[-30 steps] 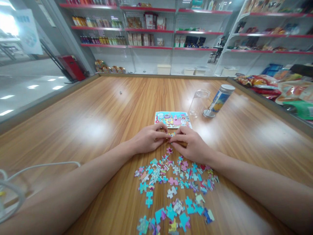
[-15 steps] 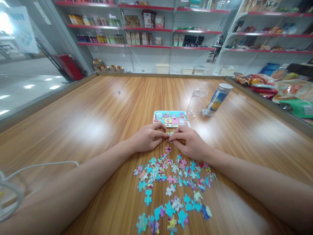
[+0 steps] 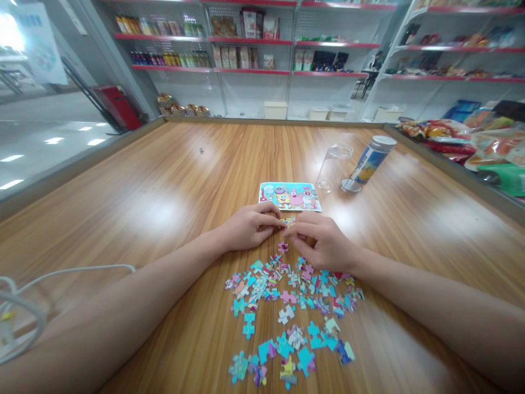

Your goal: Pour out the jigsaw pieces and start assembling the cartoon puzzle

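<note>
My left hand and my right hand meet fingertip to fingertip on the wooden table. Both pinch small joined puzzle pieces between them. Just beyond the fingers lies a colourful cartoon picture card. Nearer to me, a loose heap of several blue, pink and white puzzle pieces is spread on the wood. One pink piece lies alone just below my hands.
A clear plastic jar lies on its side beyond the card, next to a tilted tube with a white cap. Snack bags pile at the right edge. A white cable runs at the left. Shop shelves stand behind.
My hands stay together on the small pieces; the fingers shifted slightly. The view tilted a little, so everything sits slightly higher in the picture.
</note>
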The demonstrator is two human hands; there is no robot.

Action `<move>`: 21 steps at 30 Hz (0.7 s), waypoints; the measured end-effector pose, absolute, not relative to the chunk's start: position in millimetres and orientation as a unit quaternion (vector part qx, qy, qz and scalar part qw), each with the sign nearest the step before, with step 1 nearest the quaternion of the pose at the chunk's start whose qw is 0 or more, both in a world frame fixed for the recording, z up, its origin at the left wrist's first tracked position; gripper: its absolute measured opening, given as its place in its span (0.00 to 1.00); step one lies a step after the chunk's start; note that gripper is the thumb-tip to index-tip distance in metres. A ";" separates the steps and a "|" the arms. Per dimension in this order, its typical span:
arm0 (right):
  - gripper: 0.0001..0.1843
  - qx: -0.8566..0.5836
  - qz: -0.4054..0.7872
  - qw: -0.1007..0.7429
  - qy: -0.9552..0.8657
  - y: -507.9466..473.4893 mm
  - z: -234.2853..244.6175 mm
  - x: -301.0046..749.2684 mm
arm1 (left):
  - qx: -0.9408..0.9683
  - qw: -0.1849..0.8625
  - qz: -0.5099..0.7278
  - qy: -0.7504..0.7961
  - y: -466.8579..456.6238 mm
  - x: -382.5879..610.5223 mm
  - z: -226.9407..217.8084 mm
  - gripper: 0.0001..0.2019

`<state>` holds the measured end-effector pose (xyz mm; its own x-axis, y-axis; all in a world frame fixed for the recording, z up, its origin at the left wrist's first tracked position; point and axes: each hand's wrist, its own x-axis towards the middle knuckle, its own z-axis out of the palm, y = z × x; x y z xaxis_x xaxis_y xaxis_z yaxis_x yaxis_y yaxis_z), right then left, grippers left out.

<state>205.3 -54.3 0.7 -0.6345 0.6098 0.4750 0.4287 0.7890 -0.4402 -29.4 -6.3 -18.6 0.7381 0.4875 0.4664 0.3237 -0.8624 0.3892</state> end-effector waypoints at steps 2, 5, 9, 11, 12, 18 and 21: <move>0.09 -0.241 0.137 0.295 -0.914 -60.8 6.1 203.7 | 0.920 0.145 0.291 0.220 -6.5 -29.5 -18.7 0.13; 0.07 -0.159 0.143 0.238 -0.947 -78.8 14.6 200.2 | 0.917 0.149 0.298 0.219 -7.4 -28.8 -18.1 0.13; 0.07 -0.021 0.175 0.162 -0.971 -109.0 21.3 193.2 | 0.918 0.149 0.291 0.222 -8.0 -27.9 -17.2 0.15; 0.11 0.023 0.173 0.140 -0.975 -119.6 22.3 189.7 | 0.918 0.148 0.291 0.225 -7.6 -27.9 -17.2 0.15; 0.12 0.034 0.165 0.129 -0.977 -122.9 22.3 188.2 | 0.918 0.148 0.292 0.225 -7.3 -27.9 -17.3 0.15; 0.12 0.038 0.149 0.111 -0.982 -126.2 21.2 184.0 | 0.918 0.148 0.287 0.230 -7.0 -27.2 -15.9 0.15; 0.13 0.016 0.159 0.096 -0.982 -129.4 22.4 183.5 | 0.918 0.150 0.289 0.228 -7.4 -27.5 -15.2 0.14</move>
<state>183.5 -129.4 22.4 -0.9809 -0.0012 0.1948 -0.0627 0.9487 -0.3099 -27.5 -7.4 -15.2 0.7290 0.5043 0.4629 0.3308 -0.8516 0.4067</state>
